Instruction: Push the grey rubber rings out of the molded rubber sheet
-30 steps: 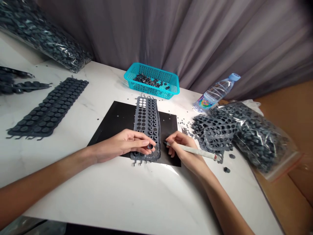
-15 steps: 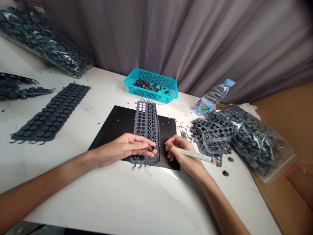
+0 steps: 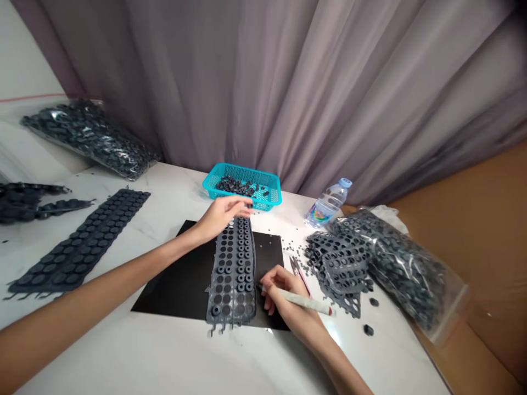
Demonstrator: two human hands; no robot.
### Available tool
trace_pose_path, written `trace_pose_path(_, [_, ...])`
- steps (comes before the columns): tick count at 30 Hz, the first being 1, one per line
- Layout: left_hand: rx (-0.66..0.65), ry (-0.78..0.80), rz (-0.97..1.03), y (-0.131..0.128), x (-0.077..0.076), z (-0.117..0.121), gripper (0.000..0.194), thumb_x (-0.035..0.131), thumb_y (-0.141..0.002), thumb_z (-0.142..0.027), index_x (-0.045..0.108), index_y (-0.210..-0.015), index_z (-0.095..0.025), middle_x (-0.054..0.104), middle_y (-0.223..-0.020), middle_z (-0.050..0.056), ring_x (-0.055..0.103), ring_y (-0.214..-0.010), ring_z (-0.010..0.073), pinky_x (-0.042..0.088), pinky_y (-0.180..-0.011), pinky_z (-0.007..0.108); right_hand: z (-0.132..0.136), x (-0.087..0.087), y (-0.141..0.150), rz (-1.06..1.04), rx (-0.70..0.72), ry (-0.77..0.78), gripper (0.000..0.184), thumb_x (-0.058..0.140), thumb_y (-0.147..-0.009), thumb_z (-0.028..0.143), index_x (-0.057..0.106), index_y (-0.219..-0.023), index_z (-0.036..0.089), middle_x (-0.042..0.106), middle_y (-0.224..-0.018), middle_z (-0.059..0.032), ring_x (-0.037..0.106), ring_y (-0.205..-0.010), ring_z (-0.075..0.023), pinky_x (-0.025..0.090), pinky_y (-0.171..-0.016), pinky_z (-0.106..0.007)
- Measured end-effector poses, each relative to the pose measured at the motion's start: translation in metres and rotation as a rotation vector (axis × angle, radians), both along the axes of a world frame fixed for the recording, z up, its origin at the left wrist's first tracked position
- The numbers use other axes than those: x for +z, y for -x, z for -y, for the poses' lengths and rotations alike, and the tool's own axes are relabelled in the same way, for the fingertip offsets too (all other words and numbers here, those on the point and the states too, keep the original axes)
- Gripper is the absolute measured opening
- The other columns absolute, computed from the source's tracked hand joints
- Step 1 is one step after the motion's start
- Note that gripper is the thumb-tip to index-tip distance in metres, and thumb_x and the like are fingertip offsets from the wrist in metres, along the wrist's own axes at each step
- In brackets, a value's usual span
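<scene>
My left hand [image 3: 228,215] reaches over the top of a grey rubber sheet [image 3: 224,288] at the near side of the turquoise basket [image 3: 211,189]. Its thumb and fingers are close together around a small dark rubber ring [image 3: 249,206], which is mostly hidden. My right hand [image 3: 284,291] grips a slim pen-like tool [image 3: 307,301] with a whitish wrapped handle and a reddish end; its tip is hidden by the fingers. The sheet lies on a black mat [image 3: 173,280], with round holes and rubber rings still seated in it, mostly along its right-hand columns.
Small black parts lie in the basket. To the right are a water bottle [image 3: 327,204], pink-handled snips [image 3: 300,274], punched sheets [image 3: 341,269] and a bag of black parts [image 3: 407,274]. At left are another studded sheet [image 3: 82,244] and a second full bag [image 3: 94,137].
My left hand has moved away from the lower sheet, up to the basket, with the rubber ring. My right hand stays beside the sheet with the tool. The camera view has tilted upward.
</scene>
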State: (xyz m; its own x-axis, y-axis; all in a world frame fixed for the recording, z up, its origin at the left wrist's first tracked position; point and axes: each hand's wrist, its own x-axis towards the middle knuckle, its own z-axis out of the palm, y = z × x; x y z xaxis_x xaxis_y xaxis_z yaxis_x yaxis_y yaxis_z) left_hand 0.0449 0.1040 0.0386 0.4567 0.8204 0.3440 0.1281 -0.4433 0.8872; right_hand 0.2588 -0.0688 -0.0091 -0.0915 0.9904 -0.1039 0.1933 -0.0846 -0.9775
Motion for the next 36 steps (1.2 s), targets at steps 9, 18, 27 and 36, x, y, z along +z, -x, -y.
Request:
trace_pose_path(9, [0.122, -0.334, -0.201, -0.005, 0.004, -0.056, 0.030, 0.053, -0.102, -0.016, 0.072, -0.124, -0.016, 0.064, -0.147, 0.012, 0.056, -0.142, 0.0276, 0.033, -0.128, 0.056, -0.002, 0.006, 0.000, 0.002, -0.057, -0.029, 0.017, 0.062, -0.098, 0.035, 0.059, -0.090, 0.021, 0.063, -0.067, 0.0023, 0.059, -0.056, -0.0140, 0.047, -0.052, -0.023])
trace_pose_path(18, [-0.153, -0.227, -0.478, 0.031, -0.032, 0.106, 0.023, 0.056, -0.108, -0.040, 0.065, -0.123, -0.024, 0.063, -0.121, 0.007, 0.066, -0.115, 0.0245, 0.054, -0.104, 0.043, 0.001, 0.005, -0.001, -0.126, 0.132, 0.066, 0.024, 0.071, -0.099, 0.041, 0.064, -0.096, 0.018, 0.068, -0.072, 0.0011, 0.065, -0.058, -0.0141, 0.053, -0.058, -0.025])
trace_pose_path(27, [-0.286, -0.325, -0.699, 0.036, -0.023, 0.123, 0.026, 0.047, -0.113, -0.037, 0.056, -0.135, -0.025, 0.058, -0.126, 0.007, 0.071, -0.100, 0.0227, 0.056, -0.091, 0.037, 0.004, 0.013, -0.001, -0.139, 0.175, 0.081, 0.006, 0.066, -0.094, 0.022, 0.064, -0.090, 0.018, 0.070, -0.069, 0.0005, 0.068, -0.057, -0.0149, 0.056, -0.058, -0.026])
trace_pose_path(36, [-0.346, -0.374, -0.789, 0.048, -0.017, 0.122, 0.028, 0.046, -0.114, -0.042, 0.056, -0.132, -0.024, 0.058, -0.124, 0.006, 0.069, -0.090, 0.0208, 0.052, -0.082, 0.036, 0.008, 0.010, 0.004, -0.110, 0.129, 0.098, 0.003, 0.066, -0.094, 0.021, 0.066, -0.092, 0.018, 0.068, -0.069, 0.0014, 0.064, -0.056, -0.0129, 0.053, -0.054, -0.023])
